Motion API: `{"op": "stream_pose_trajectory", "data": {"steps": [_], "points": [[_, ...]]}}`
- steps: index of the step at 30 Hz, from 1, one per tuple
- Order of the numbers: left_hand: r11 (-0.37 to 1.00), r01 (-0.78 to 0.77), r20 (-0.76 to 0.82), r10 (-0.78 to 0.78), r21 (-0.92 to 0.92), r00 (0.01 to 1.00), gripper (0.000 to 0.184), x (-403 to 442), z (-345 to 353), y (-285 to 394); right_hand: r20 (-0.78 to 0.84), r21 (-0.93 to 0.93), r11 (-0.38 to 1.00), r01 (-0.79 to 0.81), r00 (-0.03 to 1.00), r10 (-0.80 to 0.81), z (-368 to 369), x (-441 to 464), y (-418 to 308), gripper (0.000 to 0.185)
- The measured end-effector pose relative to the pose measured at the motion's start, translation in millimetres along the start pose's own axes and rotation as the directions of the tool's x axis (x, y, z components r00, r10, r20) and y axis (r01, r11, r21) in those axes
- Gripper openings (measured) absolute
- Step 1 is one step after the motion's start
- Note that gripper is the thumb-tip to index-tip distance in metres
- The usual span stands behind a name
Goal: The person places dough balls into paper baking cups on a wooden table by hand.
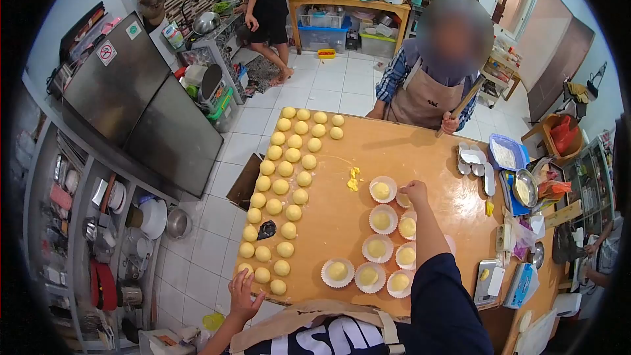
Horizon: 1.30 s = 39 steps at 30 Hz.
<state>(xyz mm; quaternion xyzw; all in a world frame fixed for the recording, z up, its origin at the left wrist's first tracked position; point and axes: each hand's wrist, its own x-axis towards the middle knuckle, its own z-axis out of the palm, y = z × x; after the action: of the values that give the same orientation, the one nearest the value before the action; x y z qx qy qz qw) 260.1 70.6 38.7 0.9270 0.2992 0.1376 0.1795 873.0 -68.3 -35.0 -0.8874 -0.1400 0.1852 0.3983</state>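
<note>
My left hand (242, 297) rests at the table's near left edge, fingers apart, fingertips at a yellow dough ball (245, 269). Rows of round dough balls (280, 187) run along the left side of the table. My right hand (415, 192) reaches far forward over a paper cup (403, 201) that it partly covers. Its fingers are drawn together, and what they hold, if anything, is hidden. Around it stand several white fluted paper cups (382, 219) with yellow dough in them. Yellow scraps (353, 178) lie beyond the cups.
Across the wooden table (328, 151) stands a person in an apron (427, 95), holding a wooden rolling pin (463, 104). At right are a blue basket of white powder (506, 154), metal molds (474, 163), a scale (489, 281) and a tissue pack (519, 285). A black piece (266, 229) lies among the balls.
</note>
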Motion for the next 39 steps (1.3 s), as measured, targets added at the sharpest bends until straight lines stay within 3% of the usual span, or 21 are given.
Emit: {"op": "stream_pose_trajectory", "data": {"steps": [3, 6, 9, 13, 14, 17, 20, 23, 26, 29, 30, 36, 39], "points": [[1.0, -0.01, -0.02, 0.01, 0.011, 1.0, 0.065, 2, -6, 2, -0.037, -0.053, 0.998, 0.036, 0.999, -0.038, -4, -5, -31, 0.025], [1.0, 0.001, -0.02, 0.0, 0.016, 1.0, 0.066, -1, -8, 1, 0.15, 0.349, 0.929, -0.124, 0.986, 0.075, 7, -7, -62, 0.018], [0.999, 0.021, -0.016, -0.021, 0.029, 1.0, 0.066, -4, -9, 1, 0.399, 0.585, 0.72, -0.373, 0.905, 0.145, 30, -15, -83, 0.017], [0.998, 0.048, -0.07, -0.045, 0.038, 0.996, 0.067, -6, -11, 3, 0.476, 0.462, 0.752, -0.471, 0.847, 0.238, 71, -3, -46, 0.02], [0.998, 0.061, -0.078, -0.058, 0.033, 0.995, 0.067, -8, -12, 4, 0.443, 0.526, 0.704, -0.477, 0.86, 0.252, 73, -6, -45, 0.018], [0.995, 0.099, -0.051, -0.098, 0.018, 0.994, 0.069, -13, -16, 7, 0.379, 0.422, 0.827, -0.372, 0.901, 0.212, 69, -5, -46, 0.018], [0.993, 0.113, -0.016, -0.113, 0.03, 0.993, 0.071, -20, -9, 4, 0.05, 0.582, 0.811, -0.059, 0.998, 0.036, 61, -17, -50, 0.016], [0.994, 0.109, 0.049, -0.11, 0.005, 0.993, 0.071, -18, -5, 9, -0.079, 0.498, 0.844, 0.197, 0.98, -0.182, 58, -26, -49, 0.015], [0.996, 0.031, 0.222, -0.049, 0.085, 0.974, 0.072, -9, 10, 11, 0.156, 0.473, 0.874, -0.11, 0.987, 0.04, 35, -36, -60, 0.015], [0.994, -0.067, 0.326, 0.034, 0.09, 0.945, 0.07, -1, 24, 19, 0.218, 0.735, 0.643, -0.215, 0.973, 0.076, 15, -47, -85, 0.013], [0.989, -0.109, 0.318, 0.073, 0.097, 0.945, 0.068, -2, 30, 19, 0.202, 0.756, 0.622, -0.206, 0.976, 0.078, 10, -52, -94, 0.014], [0.957, -0.204, 0.33, 0.128, 0.207, 0.935, 0.063, -8, 47, 20, 0.219, 0.559, 0.826, -0.067, 0.973, -0.069, -11, -68, -72, 0.014], [0.936, -0.21, 0.312, 0.118, 0.283, 0.943, 0.061, -6, 35, 32, 0.116, 0.463, 0.883, -0.074, 0.993, 0.022, -20, -75, -51, 0.012]]}}
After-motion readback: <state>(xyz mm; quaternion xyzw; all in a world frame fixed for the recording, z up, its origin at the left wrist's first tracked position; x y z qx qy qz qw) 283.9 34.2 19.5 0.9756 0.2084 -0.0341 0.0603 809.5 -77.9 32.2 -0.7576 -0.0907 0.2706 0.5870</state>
